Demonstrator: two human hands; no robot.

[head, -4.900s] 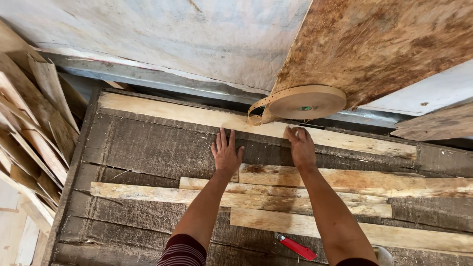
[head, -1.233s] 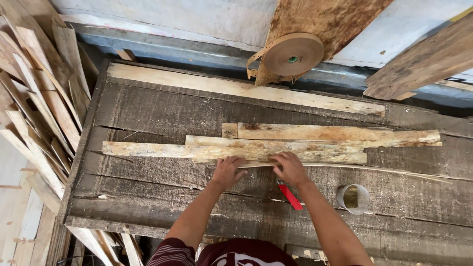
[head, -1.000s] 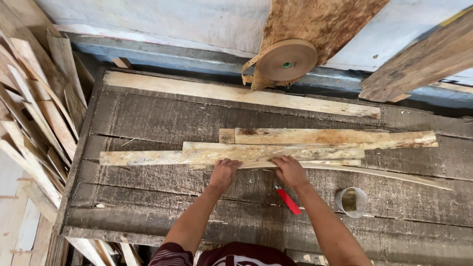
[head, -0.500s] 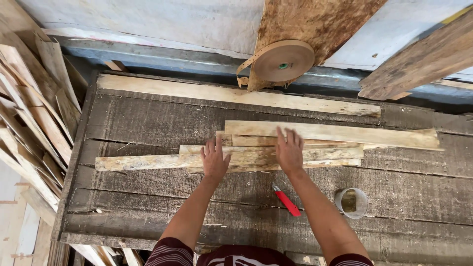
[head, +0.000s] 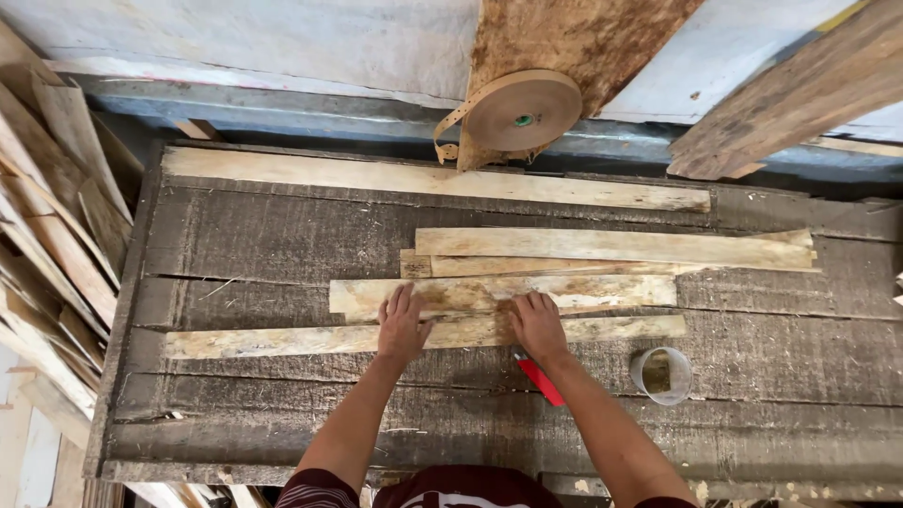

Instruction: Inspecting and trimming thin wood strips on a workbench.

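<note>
A: Obs. 1. Left hand (head: 403,326) lies flat, palm down, fingers (head: 400,299) released and spread, on the long lowest veneer strip (head: 282,339), its tips reaching onto the short middle strip (head: 602,290) just above.

B: Right hand?

A: Right hand (head: 538,325) also flat, fingers released, grasping nothing; it presses where those same two strips meet. Both hands sit near each other at the middle of the desk (head: 263,235).

B: Strip layout?

A: All lie lengthwise across the dark wooden desk. Above the middle strip, two upper strips (head: 611,246) overlap one another; a far strip (head: 414,177) lies apart along the back edge.

B: Other items?

A: A red tool (head: 540,378) partly hidden beneath the right wrist; a small cup (head: 661,375) to its right; a brown tape roll (head: 519,110) behind the desk; stacked wood scraps (head: 56,245) at left.
</note>
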